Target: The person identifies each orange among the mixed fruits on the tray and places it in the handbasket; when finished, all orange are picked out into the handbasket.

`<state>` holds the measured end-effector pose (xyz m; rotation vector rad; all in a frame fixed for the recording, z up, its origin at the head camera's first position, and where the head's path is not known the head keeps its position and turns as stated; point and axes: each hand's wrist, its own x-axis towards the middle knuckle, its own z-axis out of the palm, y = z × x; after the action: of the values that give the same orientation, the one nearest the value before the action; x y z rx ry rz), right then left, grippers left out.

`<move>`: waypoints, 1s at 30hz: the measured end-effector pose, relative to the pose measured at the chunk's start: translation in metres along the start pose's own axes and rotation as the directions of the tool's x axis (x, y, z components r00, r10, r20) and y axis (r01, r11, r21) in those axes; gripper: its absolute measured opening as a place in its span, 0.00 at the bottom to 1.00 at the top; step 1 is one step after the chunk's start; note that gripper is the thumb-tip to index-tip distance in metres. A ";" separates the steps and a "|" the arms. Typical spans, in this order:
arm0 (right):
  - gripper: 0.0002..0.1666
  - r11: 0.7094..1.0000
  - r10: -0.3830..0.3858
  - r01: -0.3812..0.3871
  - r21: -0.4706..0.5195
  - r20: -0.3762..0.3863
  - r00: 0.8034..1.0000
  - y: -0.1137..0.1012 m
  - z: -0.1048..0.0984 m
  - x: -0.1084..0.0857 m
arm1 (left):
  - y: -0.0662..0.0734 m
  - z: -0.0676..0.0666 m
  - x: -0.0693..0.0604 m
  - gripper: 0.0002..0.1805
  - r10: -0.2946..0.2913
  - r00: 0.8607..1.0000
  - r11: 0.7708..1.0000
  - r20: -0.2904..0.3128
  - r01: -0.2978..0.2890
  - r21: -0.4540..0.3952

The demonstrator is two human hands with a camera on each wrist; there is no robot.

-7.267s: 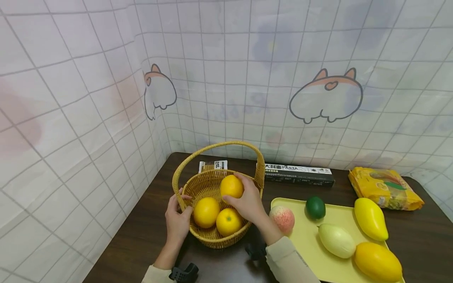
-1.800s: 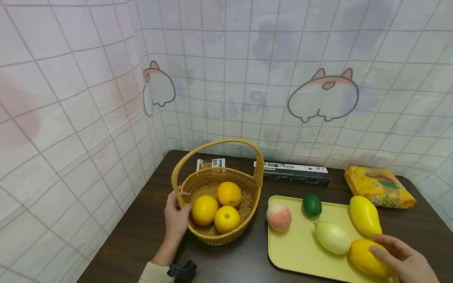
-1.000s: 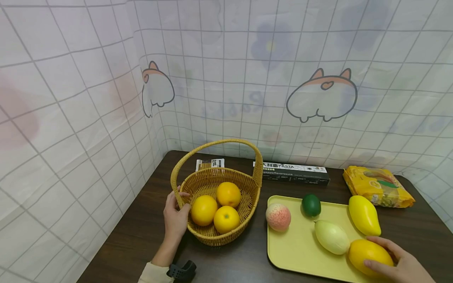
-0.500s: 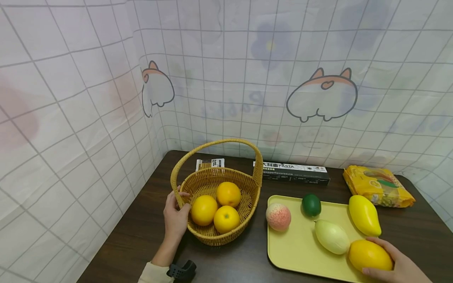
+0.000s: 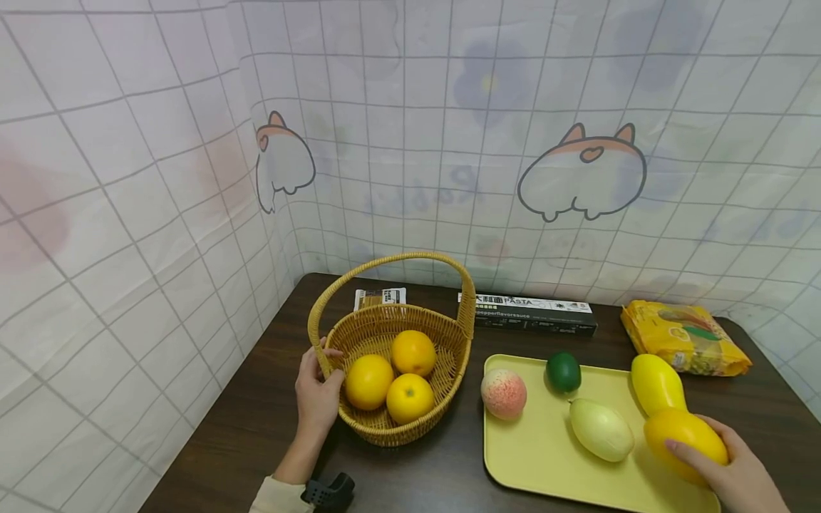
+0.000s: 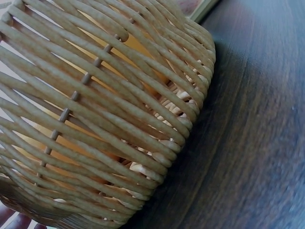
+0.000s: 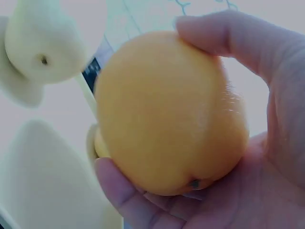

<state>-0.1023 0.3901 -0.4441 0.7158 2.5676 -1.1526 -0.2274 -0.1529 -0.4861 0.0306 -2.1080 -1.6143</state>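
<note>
My right hand [image 5: 737,463] grips an orange-yellow mango [image 5: 685,440], raised a little over the right front of the yellow tray [image 5: 539,456]. In the right wrist view, the fingers and thumb curl round the mango [image 7: 167,114]. My left hand [image 5: 317,392] holds the wicker basket [image 5: 398,434] at its left rim, by the foot of the arched handle. Three oranges [image 5: 370,382] lie inside the basket. The left wrist view is filled by the woven basket wall [image 6: 95,105], with orange showing through the gaps.
On the tray are a peach [image 5: 504,394], a dark green fruit [image 5: 564,372], a pale green pear-like fruit [image 5: 601,429] and a bright yellow mango [image 5: 657,383]. Behind stand a pasta box [image 5: 529,315], a yellow food packet [image 5: 685,338] and a small packet [image 5: 380,298].
An orange went from my right hand into the basket earlier. My right hand then closed round the orange-yellow mango and has now lifted it off the tray. My left hand stays on the basket.
</note>
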 end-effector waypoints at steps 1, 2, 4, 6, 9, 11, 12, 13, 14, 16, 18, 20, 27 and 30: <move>0.66 1.000 0.002 -0.002 0.017 -0.010 1.000 -0.003 0.001 -0.002 | 0.000 0.000 0.000 0.14 -0.004 1.000 1.000 0.001 0.004 -0.001; 0.65 0.999 0.003 -0.002 0.033 -0.020 1.000 -0.007 0.002 -0.003 | 0.000 0.000 0.000 0.14 -0.006 1.000 1.000 0.004 0.006 -0.003; 0.65 0.998 0.011 -0.008 0.062 -0.045 0.999 -0.012 0.004 -0.005 | 0.000 -0.001 0.000 0.14 -0.009 1.000 1.000 0.008 0.009 -0.008; 0.64 0.995 0.033 -0.024 0.092 -0.087 0.996 -0.017 0.007 -0.007 | 0.001 -0.001 0.000 0.14 -0.009 1.000 1.000 0.009 0.009 -0.012; 0.62 0.990 0.072 -0.051 0.132 -0.160 0.985 -0.022 0.011 -0.009 | 0.001 -0.001 0.000 0.14 -0.011 1.000 1.000 0.006 0.011 -0.013; 0.61 0.985 0.098 -0.066 0.158 -0.202 0.975 -0.026 0.014 -0.011 | 0.000 0.000 0.000 0.14 -0.010 1.000 1.000 0.004 0.010 -0.008; 0.60 0.984 0.103 -0.067 0.168 -0.219 0.970 -0.028 0.015 -0.012 | 0.000 0.000 0.000 0.14 -0.009 1.000 1.000 0.002 0.009 -0.006; 0.60 0.983 0.104 -0.063 0.175 -0.234 0.967 -0.030 0.017 -0.013 | 0.000 0.000 0.000 0.14 -0.006 1.000 1.000 0.000 0.006 -0.005; 0.59 0.982 0.097 -0.053 0.183 -0.244 0.965 -0.032 0.018 -0.014 | 0.000 0.000 0.000 0.14 -0.007 1.000 1.000 -0.001 0.007 -0.005; 0.58 0.981 0.081 -0.031 0.191 -0.265 0.961 -0.036 0.021 -0.016 | 0.000 0.000 0.000 0.14 -0.011 1.000 1.000 -0.002 0.011 -0.003; 0.57 0.980 0.052 0.004 0.201 -0.272 0.961 -0.041 0.024 -0.016 | 0.000 0.000 0.001 0.13 -0.013 1.000 1.000 -0.005 0.013 -0.006; 0.57 0.980 0.015 0.039 0.194 -0.270 0.963 -0.045 0.027 -0.016 | -0.001 0.000 0.001 0.13 -0.017 1.000 1.000 -0.007 0.017 -0.009; 0.57 0.976 -0.134 0.167 0.139 -0.220 0.966 -0.069 0.040 -0.020 | -0.002 0.001 0.001 0.13 -0.009 1.000 1.000 0.005 0.009 -0.020; 0.54 0.961 -0.229 0.255 0.110 -0.205 0.952 -0.082 0.049 -0.022 | -0.002 0.001 0.000 0.13 -0.005 1.000 1.000 0.000 0.005 -0.027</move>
<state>-0.1253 0.2994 -0.4158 0.5741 2.8216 -1.4083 -0.2286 -0.1523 -0.4876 0.0265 -2.0873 -1.6451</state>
